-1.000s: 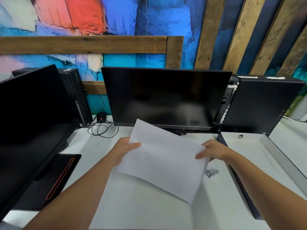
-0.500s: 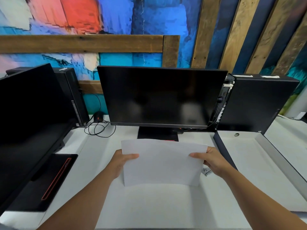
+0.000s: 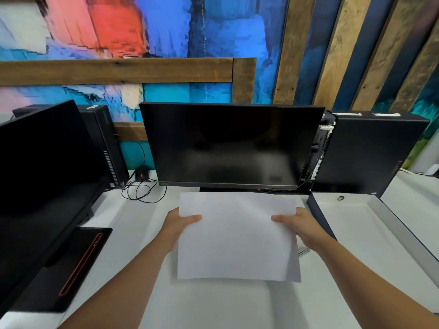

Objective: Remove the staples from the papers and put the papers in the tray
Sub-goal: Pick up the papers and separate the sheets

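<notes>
- I hold the paper (image 3: pixel 237 236) above the desk, left hand (image 3: pixel 177 225) and right hand (image 3: pixel 300 227) each pinching a side edge.
- No staple visible; I judge removal done.
- Tray (image 3: pixel 384 236) at right awaits the sheet.

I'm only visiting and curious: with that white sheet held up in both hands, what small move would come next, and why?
Probably a short carry to the right, toward the tray. The left hand and right hand pinch the paper by its side edges above the desk, and the tray sits open just beside the right hand. No staple shows on the sheet, though it could be too small to see.
</notes>
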{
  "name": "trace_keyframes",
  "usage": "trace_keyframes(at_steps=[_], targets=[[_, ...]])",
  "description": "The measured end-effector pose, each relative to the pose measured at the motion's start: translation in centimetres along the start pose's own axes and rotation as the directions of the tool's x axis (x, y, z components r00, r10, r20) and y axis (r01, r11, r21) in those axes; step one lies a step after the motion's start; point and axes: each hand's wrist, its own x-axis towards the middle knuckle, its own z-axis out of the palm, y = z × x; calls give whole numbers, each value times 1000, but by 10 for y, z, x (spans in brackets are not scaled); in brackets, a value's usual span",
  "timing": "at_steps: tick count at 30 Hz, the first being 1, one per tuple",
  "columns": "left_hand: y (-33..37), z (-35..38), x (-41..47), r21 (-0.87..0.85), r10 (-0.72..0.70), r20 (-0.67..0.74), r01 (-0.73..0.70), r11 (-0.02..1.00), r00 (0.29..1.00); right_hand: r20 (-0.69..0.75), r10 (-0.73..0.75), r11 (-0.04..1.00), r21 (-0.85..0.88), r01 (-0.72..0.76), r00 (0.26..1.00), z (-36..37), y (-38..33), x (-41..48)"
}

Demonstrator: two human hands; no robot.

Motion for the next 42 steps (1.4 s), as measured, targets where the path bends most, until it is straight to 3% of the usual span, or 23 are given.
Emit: trace_keyframes(at_steps=[3,7,9,12,16,21,32,38,42], targets=[[11,3,10,14,60,-34,-60,998,998,8,6,998,-70,-6,1000,-4,-16,7],[23,7,19,194,122,-29,-114,974,992,40,26,982,-187,-18,999,-6,-32,14],[29,12,20,324,117,59,-130,937,991,75,35,963,-269,-13,997,-3,-39,18],[33,23,18,544,-2,261,-145,826,965,112,46,915,-404,3,993,5,-52,21],[33,36,17,544,-69,347,-141,827,935,158,60,844,-535,35,986,20,-73,27],[31,42,19,567,-84,339,-132,813,937,202,45,797,-598,87,978,36,-89,31],[6,23,10,236,-55,206,5,972,977,84,-72,851,-515,105,994,6,-80,43],[-4,23,3,112,-72,125,58,992,990,40,-37,989,-143,42,999,-16,-75,33],[-6,29,-4,48,-62,120,57,997,991,4,5,999,-53,-5,1000,-16,-63,31]])
